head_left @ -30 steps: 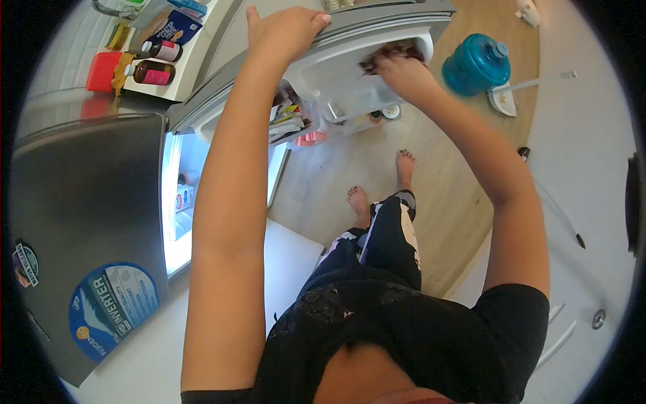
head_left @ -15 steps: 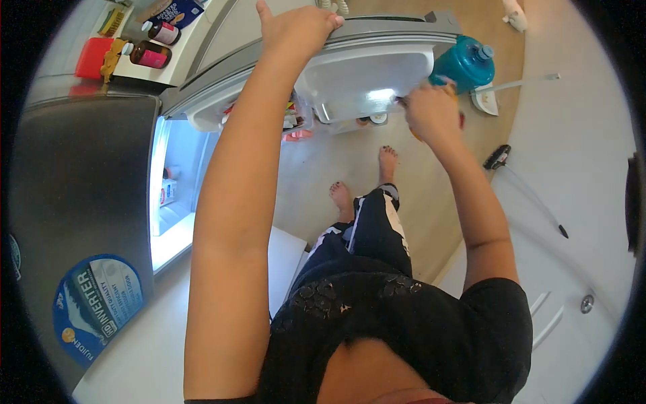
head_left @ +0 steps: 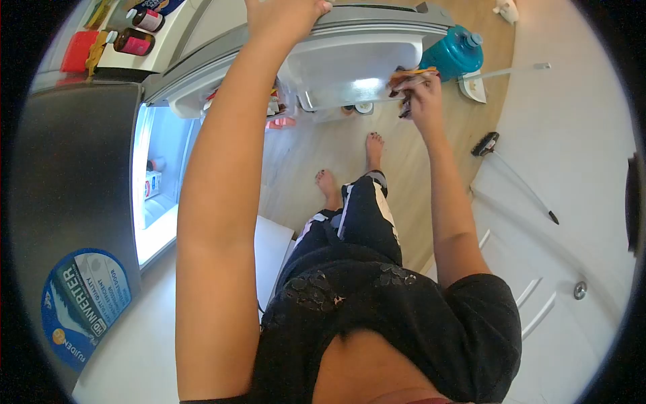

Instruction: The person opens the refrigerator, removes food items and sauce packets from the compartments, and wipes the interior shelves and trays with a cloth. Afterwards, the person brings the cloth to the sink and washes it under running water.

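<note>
My left hand [head_left: 286, 20] grips the top edge of the open fridge door [head_left: 377, 19]; part of the hand is cut off by the top of the view. Several crumpled sachets [head_left: 406, 79], orange, brown and dark, are pinched in my right hand [head_left: 426, 101]. That hand is at the right end of the white door bin [head_left: 350, 67], with the sachets over the bin's rim. Small colourful packets [head_left: 276, 104] sit in a clear holder on the door near my left forearm, which partly hides them.
A teal water jug [head_left: 454, 52] stands beyond the door's right end, near a dustpan [head_left: 472, 87]. A brush [head_left: 486, 143] leans at the white door on the right. Bottles [head_left: 134, 42] stand on a ledge at upper left. The lit fridge interior [head_left: 161, 175] is at left.
My right hand has turned and lifted toward the bin, bringing the sachets into clear sight. My left hand stays on the fridge door. The whole view has shifted slightly.
</note>
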A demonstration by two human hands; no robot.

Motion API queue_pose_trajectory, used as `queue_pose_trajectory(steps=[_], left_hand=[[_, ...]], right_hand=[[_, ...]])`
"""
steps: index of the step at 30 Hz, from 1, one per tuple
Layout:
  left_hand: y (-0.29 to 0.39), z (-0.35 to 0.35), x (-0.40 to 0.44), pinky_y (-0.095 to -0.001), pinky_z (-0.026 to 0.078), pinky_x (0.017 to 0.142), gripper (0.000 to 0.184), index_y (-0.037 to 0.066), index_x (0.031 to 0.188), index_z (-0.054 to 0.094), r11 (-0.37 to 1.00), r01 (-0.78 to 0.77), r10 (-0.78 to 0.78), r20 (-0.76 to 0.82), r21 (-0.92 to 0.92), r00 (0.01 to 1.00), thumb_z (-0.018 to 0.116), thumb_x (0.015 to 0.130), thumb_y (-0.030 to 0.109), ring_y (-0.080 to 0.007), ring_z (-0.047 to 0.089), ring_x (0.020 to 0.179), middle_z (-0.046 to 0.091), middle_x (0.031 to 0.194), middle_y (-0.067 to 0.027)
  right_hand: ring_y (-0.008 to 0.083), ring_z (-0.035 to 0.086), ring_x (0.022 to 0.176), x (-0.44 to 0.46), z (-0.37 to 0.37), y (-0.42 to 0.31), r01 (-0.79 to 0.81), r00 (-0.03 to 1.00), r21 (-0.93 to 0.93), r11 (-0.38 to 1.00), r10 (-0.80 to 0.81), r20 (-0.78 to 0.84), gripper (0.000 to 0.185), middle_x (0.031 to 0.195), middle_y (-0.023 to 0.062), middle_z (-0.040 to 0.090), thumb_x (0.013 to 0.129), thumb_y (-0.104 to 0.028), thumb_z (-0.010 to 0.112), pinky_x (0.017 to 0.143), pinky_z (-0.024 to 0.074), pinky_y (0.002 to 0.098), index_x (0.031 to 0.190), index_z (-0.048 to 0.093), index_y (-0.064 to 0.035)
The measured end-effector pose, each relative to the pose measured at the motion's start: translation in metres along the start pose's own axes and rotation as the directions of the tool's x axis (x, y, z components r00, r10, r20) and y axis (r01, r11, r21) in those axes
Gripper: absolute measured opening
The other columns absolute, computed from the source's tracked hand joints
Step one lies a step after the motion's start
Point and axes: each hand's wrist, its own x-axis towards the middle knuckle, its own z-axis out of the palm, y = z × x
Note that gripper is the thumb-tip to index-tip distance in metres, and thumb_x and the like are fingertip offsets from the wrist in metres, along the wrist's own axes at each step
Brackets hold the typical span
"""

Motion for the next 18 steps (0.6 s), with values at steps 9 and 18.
queue_pose_trajectory(steps=[9,18], left_hand=[[-0.003,0.012,0.003,-0.064,0.011,0.101,0.036,0.015,0.092,0.069,0.999,-0.024,0.026,-0.056,0.033,0.998,0.043,0.089,0.04,-0.027,0.062,0.093,0.067,0.093,-0.011],[0.004,0.0,-0.003,-0.0634,0.011,0.102,0.036,0.015,0.091,0.069,0.999,-0.026,0.027,-0.016,0.038,0.999,0.044,0.089,0.041,-0.0272,0.062,0.092,0.067,0.09,-0.0115]], right_hand=[[0.0281,0.056,0.088,0.025,-0.069,-0.03,-0.535,0.843,-0.054,0.843,0.536,0.029,0.022,0.091,0.0114,0.055,0.071,0.002,0.053,0.076,0.0458,0.0365,0.086,0.065,-0.0063],[0.0255,0.055,0.091,0.064,-0.039,-0.033,-0.102,0.994,-0.334,0.937,0.082,-0.075,0.036,0.105,-0.0018,0.059,0.069,-0.004,0.06,0.082,0.0465,0.0355,0.103,0.064,-0.017]])
